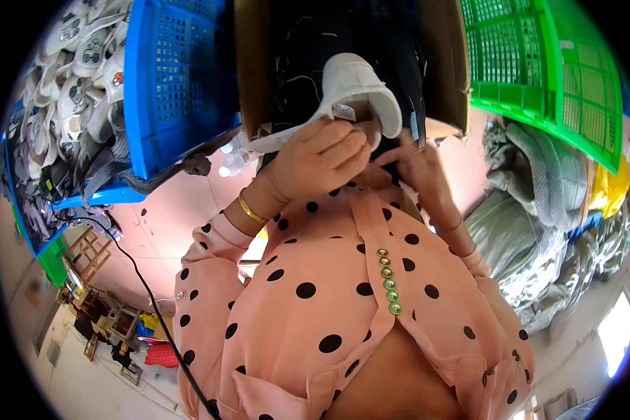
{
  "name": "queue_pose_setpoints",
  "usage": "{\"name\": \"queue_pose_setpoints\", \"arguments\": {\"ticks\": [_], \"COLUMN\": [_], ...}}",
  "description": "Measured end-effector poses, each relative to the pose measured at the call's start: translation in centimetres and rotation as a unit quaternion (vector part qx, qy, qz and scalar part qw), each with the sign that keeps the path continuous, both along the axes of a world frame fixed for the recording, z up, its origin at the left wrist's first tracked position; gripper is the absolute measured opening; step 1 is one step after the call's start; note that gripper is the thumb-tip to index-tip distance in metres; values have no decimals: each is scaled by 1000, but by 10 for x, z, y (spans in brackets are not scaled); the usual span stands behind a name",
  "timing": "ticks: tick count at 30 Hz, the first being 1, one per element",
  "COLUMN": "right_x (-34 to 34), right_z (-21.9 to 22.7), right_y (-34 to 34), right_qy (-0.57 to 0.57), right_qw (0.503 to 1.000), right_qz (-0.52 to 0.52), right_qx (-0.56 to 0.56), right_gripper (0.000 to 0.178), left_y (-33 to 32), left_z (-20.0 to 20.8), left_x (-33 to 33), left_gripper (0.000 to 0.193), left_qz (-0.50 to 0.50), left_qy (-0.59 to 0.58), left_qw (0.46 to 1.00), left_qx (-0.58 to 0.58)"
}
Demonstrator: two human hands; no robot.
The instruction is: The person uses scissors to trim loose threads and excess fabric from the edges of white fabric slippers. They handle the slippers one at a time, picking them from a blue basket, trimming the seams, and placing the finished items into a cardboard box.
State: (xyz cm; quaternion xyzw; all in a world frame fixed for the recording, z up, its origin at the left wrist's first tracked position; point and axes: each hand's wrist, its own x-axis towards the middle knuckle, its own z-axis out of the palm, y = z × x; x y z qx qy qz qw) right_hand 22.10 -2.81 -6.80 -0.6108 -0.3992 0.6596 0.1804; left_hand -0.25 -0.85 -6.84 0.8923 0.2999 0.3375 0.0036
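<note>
My left hand (322,157), with a gold bracelet at its wrist, is closed on the edge of a white fabric piece (357,73). The piece is curved and hollow, shaped like a slipper upper or a small cap. A pale label (344,111) shows inside it, and a white strip reaches out to the left behind my wrist. Just right of the piece is my right hand (420,168), lower and apart from my left. Its fingers are blurred, so I cannot make out whether they hold anything. Dark cloth (308,63) lies beyond both hands.
A cardboard box (449,63) surrounds the dark cloth. On the left, a blue basket (182,91) stands beside heaped white printed pieces (84,63). Green baskets (563,84) and grey bundled material (539,182) are on the right. A black cable (143,280) hangs at left.
</note>
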Motion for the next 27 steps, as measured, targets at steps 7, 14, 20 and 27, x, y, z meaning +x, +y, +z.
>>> {"name": "queue_pose_setpoints", "arguments": {"ticks": [7, 14, 20, 27], "right_x": [4, 16, 9, 10], "right_z": [0, -43, -48, -48], "right_y": [17, 13, 15, 16], "right_qy": [-146, -86, -64, -51], "right_qw": [954, 973, 970, 971], "right_qz": [84, 47, 52, 70], "right_qx": [246, 208, 230, 223], "right_gripper": [30, 25, 26, 26], "left_y": [-18, -40, -51, -53], "left_z": [-18, -46, -51, -56], "left_x": [15, 22, 18, 12], "left_gripper": [15, 14, 22, 26], "left_qz": [-44, -4, 31, 44], "left_qy": [-12, -13, -43, -76], "left_qw": [998, 991, 983, 979], "left_qx": [-35, -132, -178, -182]}}
